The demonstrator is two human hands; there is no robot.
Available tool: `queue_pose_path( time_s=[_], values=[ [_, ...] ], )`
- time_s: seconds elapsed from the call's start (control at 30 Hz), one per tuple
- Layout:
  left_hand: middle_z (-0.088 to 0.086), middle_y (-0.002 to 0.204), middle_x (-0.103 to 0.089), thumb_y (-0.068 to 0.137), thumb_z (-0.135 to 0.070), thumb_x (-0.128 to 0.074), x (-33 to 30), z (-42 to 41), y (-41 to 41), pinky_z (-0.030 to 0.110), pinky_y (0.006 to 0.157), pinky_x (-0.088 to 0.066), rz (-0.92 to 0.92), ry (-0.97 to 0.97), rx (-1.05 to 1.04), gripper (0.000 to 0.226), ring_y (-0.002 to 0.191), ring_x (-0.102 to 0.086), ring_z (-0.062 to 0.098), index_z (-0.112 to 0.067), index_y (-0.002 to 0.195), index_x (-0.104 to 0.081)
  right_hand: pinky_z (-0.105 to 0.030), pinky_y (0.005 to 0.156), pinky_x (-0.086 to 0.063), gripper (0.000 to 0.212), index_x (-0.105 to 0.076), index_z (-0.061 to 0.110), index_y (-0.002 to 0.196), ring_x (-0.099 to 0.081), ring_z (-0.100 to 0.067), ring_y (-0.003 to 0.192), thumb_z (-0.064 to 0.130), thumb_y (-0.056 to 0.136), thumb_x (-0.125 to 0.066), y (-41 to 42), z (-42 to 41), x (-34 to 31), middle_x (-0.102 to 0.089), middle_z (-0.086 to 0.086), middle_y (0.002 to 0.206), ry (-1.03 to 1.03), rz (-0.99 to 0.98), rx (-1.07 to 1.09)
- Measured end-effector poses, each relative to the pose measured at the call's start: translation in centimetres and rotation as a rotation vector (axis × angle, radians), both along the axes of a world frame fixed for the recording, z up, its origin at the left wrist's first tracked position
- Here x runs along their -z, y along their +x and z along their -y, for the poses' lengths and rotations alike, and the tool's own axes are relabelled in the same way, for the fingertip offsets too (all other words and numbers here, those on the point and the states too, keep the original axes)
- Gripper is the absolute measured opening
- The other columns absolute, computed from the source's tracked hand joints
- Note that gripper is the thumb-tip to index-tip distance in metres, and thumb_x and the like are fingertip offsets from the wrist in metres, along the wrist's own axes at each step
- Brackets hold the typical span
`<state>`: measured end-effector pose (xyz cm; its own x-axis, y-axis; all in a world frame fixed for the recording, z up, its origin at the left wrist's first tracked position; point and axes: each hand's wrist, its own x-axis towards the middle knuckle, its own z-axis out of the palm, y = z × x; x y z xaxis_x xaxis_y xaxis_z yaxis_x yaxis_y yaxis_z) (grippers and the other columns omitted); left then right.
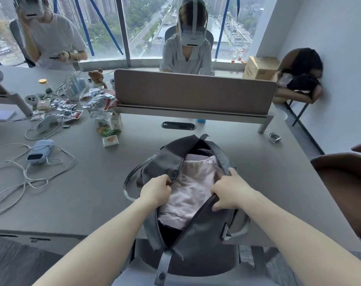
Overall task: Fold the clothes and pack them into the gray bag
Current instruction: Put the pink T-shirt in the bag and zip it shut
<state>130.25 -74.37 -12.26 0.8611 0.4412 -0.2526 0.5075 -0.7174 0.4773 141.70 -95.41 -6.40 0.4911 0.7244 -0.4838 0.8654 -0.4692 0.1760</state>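
The gray bag [204,230] lies on the near edge of the gray desk, its long zipper opening spread wide. A folded pale pink garment [190,188] fills the opening, with a darker garment [202,151] showing at the far end. My left hand [154,191] grips the left edge of the opening. My right hand [229,191] grips the right edge, thumb under the zipper rim. Both hands hold the sides apart.
White cables [20,174], a blue device [40,151], snack wrappers [99,100] and small boxes crowd the desk's left side. A brown divider panel [194,89] stands behind the bag. Two people sit beyond. A dark chair back [345,186] is at right.
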Motion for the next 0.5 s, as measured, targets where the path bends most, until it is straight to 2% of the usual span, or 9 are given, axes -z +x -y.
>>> queue_pose_path(
  time_s=[0.1,0.27,0.4,0.5],
  values=[
    [0.001,0.122,-0.066,0.091,-0.017,-0.042,-0.5,0.9,1.8,0.033,0.083,-0.046,0.094,-0.004,-0.057,0.036,0.111,-0.059,0.025,-0.023,0.121,-0.061,-0.042,0.109,-0.024,0.026,-0.067,0.025,0.096,-0.061,-0.023,0.106,0.046,0.09,-0.054,0.6,1.7,-0.1,-0.071,0.004,0.105,0.083,0.062,-0.009],
    [0.001,0.122,-0.067,0.092,-0.015,-0.042,-1.7,2.6,5.5,0.037,0.091,-0.049,0.177,-0.041,0.016,0.037,0.112,-0.06,0.025,-0.022,0.119,-0.066,-0.03,0.107,-0.028,0.028,-0.071,0.021,0.098,-0.059,-0.019,0.11,0.041,0.092,-0.052,1.0,3.2,-1.7,-0.071,0.002,0.109,0.219,0.111,0.101],
    [-0.002,0.123,-0.067,0.095,-0.016,-0.043,-2.3,4.9,8.3,0.035,0.091,-0.048,0.231,-0.052,0.075,0.035,0.114,-0.059,0.024,-0.024,0.118,-0.067,-0.032,0.097,-0.031,0.029,-0.07,0.021,0.095,-0.06,-0.021,0.106,0.042,0.093,-0.051,1.0,4.9,-1.8,-0.071,0.002,0.105,0.279,0.14,0.195],
    [-0.002,0.119,-0.068,0.096,-0.016,-0.044,-3.0,6.9,10.3,0.035,0.089,-0.049,0.261,-0.069,0.132,0.032,0.11,-0.06,0.023,-0.024,0.117,-0.067,-0.035,0.097,-0.032,0.029,-0.069,0.024,0.1,-0.06,-0.018,0.108,0.045,0.094,-0.049,1.1,6.1,-1.4,-0.07,0.007,0.11,0.353,0.127,0.268]
  ],
)
